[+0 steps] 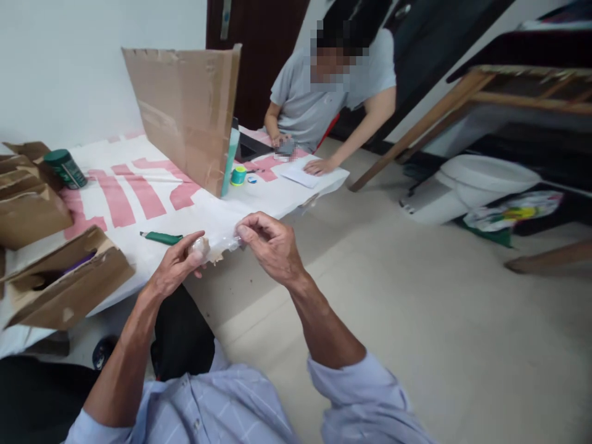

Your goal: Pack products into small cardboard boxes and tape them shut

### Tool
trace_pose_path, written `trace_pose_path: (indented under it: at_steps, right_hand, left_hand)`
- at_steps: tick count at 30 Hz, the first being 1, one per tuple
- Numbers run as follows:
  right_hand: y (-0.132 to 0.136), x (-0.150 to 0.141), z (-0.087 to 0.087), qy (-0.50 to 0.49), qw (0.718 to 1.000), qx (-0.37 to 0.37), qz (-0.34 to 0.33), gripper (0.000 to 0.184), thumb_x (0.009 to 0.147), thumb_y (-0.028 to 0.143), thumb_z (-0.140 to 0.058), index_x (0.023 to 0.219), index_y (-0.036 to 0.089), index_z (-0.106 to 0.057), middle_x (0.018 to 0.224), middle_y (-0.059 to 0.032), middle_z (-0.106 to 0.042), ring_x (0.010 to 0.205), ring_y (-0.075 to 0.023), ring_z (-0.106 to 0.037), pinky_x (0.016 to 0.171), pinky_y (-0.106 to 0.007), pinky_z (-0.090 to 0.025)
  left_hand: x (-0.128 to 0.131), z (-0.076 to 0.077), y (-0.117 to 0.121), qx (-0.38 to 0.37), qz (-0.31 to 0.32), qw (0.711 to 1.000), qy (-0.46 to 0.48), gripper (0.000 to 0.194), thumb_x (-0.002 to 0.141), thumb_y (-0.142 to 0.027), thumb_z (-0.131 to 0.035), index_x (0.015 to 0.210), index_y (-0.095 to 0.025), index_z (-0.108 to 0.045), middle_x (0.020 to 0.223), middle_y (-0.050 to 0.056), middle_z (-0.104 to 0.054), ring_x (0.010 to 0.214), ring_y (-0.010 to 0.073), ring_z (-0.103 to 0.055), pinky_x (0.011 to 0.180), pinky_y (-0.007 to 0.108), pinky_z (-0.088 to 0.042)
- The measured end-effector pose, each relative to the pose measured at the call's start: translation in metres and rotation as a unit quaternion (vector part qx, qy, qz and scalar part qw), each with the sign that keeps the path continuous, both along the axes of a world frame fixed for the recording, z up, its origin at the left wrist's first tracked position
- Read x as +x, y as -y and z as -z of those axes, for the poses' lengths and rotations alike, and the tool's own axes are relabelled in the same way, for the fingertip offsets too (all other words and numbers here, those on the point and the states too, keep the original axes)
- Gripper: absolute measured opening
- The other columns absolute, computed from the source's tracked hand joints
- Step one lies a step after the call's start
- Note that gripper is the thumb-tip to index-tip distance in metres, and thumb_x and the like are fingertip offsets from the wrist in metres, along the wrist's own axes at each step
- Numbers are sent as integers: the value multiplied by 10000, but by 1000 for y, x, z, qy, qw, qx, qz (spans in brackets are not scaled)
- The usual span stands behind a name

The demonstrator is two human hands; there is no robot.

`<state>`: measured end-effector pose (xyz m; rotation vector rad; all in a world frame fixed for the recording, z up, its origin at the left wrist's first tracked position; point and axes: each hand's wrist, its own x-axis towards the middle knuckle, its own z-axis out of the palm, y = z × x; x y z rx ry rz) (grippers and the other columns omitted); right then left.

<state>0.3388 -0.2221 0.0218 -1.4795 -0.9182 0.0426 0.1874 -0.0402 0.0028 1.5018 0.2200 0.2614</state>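
Between my two hands runs a crinkled strip of clear plastic film (225, 245), with pale ragged bits along its lower edge. My left hand (178, 264) is closed around its left end, a small rounded clear bundle (200, 247) whose contents I cannot make out. At the right end, my right hand (272, 246) pinches the film between thumb and fingers. Both hands are above the table's near edge. A green utility knife (161, 237) lies on the white table cover (185, 219), just beyond my left hand.
Cardboard boxes (69, 287) stand at left, near a dark green canister (65, 169). A tall cardboard panel (185, 111) rises mid-table, with a teal and yellow tape roll (238, 176) beside it. Across the table, a person (300, 108) leans over white paper (300, 177). A white bucket (490, 176) stands right.
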Motion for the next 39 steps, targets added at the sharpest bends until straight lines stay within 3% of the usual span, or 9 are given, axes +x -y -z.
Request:
trace_pose_path:
  at_steps: [5, 10, 15, 21, 27, 32, 39]
  right_hand:
    - [-19, -31, -24, 58, 995, -25, -79, 225, 939, 415, -724, 810, 232, -699, 733, 12, -672, 680, -152, -594, 677, -292, -500]
    - [-30, -53, -40, 69, 987, -32, -142, 209, 916, 381, -747, 790, 218, -710, 714, 20, -649, 678, -140, -576, 656, -272, -465]
    - [-37, -63, -46, 24, 975, -37, -216, 265, 883, 438, -786, 773, 207, -717, 697, 17, -658, 668, -140, -584, 637, -267, -482]
    - [-53, -76, -30, -63, 947, -56, -310, 387, 839, 558, -832, 780, 202, -694, 684, 19, -646, 598, -123, -561, 584, -267, -491]
    - [-72, -103, -10, -154, 914, -53, -373, 494, 789, 644, -852, 773, 187, -666, 632, 51, -595, 561, -90, -511, 573, -235, -446]
    - [-85, -122, 5, -236, 879, -55, -410, 556, 714, 683, -885, 775, 185, -644, 634, 64, -593, 556, -74, -495, 563, -216, -412]
    - [-96, -133, 22, -303, 855, -43, -419, 515, 682, 602, -931, 783, 176, -661, 638, 68, -597, 544, -69, -514, 540, -209, -428]
  left_hand:
    - [-39, -4, 9, 88, -44, 995, 21, 767, 809, -543, -891, 1457, -194, -673, 814, 0, -648, 651, 123, -581, 593, 243, -504]
    - [-70, -7, 20, 118, -78, 989, 50, 637, 903, -514, -794, 1437, -195, -658, 884, 23, -670, 654, 138, -604, 575, 260, -534]
    - [-99, -15, 36, 103, -111, 986, 75, 438, 891, -496, -810, 1185, -203, -667, 902, 23, -659, 724, 146, -617, 585, 236, -530]
    - [-128, -13, 49, 119, -161, 974, 102, 308, 908, -445, -800, 1049, -206, -665, 875, 19, -642, 712, 138, -590, 623, 249, -544]
    - [-143, -11, 53, 166, -233, 946, 149, 355, 910, -354, -777, 1198, -230, -610, 983, 10, -616, 728, 128, -590, 616, 235, -530]
    - [-147, -14, 46, 289, -264, 907, 154, 447, 949, -326, -715, 1368, -222, -602, 1149, 71, -639, 898, 177, -644, 745, 277, -561]
    - [-146, -12, 29, 438, -244, 855, 136, 343, 1049, -281, -556, 1382, -208, -600, 1097, 65, -626, 969, 206, -628, 914, 348, -559]
